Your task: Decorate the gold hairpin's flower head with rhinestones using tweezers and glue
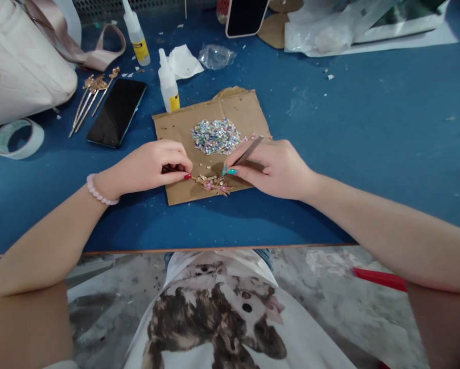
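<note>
A brown cardboard sheet (249,114) lies on the blue table (368,154) with a heap of small iridescent stones (216,136) on it. At its near edge lies a gold hair ornament (213,184) with pink stones. My left hand (153,166) is closed, pinching the ornament's stem at its left end. My right hand (274,168) is closed round thin metal tweezers (247,152), their tip pointing down at the ornament.
Two white glue bottles (168,82) (137,35) stand behind the cardboard. A black phone (117,111), gold hairpins (92,89), a tape roll (18,138) and a white bag (18,61) lie at the left. Another phone (245,16) and plastic bags (330,28) sit at the back.
</note>
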`<state>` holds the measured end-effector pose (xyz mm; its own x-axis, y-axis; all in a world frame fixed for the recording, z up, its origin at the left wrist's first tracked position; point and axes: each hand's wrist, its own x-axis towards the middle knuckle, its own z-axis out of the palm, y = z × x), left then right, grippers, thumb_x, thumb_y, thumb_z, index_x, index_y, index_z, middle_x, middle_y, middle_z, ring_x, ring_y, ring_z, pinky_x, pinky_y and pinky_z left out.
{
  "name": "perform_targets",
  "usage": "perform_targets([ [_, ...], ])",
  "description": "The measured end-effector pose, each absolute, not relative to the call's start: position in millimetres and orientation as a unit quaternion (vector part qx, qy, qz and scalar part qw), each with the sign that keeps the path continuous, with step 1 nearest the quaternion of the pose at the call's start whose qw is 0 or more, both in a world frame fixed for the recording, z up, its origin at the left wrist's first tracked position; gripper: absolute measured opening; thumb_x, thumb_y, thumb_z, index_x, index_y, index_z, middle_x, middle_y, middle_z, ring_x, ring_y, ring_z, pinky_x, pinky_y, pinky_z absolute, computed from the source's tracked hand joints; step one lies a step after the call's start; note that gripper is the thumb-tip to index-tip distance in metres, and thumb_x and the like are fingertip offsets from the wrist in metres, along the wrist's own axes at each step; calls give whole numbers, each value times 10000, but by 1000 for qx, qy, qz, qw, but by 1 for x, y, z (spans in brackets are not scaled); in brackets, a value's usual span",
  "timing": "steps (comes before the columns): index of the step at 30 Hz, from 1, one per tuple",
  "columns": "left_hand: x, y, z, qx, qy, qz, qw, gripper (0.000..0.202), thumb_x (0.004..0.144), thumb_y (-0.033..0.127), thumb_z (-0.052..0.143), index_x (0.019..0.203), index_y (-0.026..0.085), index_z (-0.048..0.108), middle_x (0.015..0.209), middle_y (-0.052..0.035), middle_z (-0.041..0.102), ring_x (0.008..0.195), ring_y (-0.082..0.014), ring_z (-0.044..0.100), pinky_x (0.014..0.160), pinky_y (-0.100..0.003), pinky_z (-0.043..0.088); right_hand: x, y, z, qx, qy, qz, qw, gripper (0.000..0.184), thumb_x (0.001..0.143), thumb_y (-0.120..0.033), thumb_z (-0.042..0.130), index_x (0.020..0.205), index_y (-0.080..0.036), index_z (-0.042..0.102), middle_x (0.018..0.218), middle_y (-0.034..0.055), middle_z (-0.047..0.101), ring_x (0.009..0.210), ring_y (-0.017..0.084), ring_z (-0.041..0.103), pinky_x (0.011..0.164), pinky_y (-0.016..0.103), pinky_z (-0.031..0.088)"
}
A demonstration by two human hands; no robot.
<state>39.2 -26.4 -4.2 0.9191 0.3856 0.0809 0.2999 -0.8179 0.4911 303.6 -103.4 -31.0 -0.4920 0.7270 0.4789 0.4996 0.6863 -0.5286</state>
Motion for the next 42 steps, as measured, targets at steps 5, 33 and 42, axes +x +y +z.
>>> perform_targets([
  [5, 39, -26, -4, 948, 186, 84, 244, 223, 950, 335, 553, 860, 184, 689, 870, -26, 648, 774, -117, 596, 721, -230, 435, 303, -104, -30, -365, -847, 164, 349, 143, 964, -212, 542, 912, -175, 670, 819, 23, 733, 707, 129, 678, 646, 246, 514],
  [33, 40, -26, -3, 945, 194, 78, 251, 226, 946, 353, 556, 860, 194, 692, 866, -20, 651, 769, -113, 597, 723, -230, 438, 297, -102, -28, -404, -813, 249, 336, 139, 923, -187, 534, 879, -174, 665, 722, 4, 666, 613, 108, 579, 575, 234, 432],
  [42, 41, -27, -3, 946, 197, 73, 246, 246, 952, 363, 542, 855, 193, 691, 874, -25, 652, 775, -123, 597, 726, -241, 436, 296, -104, -26, -395, -816, 259, 334, 152, 933, -202, 529, 867, -164, 661, 718, 1, 665, 631, 99, 583, 574, 227, 417],
])
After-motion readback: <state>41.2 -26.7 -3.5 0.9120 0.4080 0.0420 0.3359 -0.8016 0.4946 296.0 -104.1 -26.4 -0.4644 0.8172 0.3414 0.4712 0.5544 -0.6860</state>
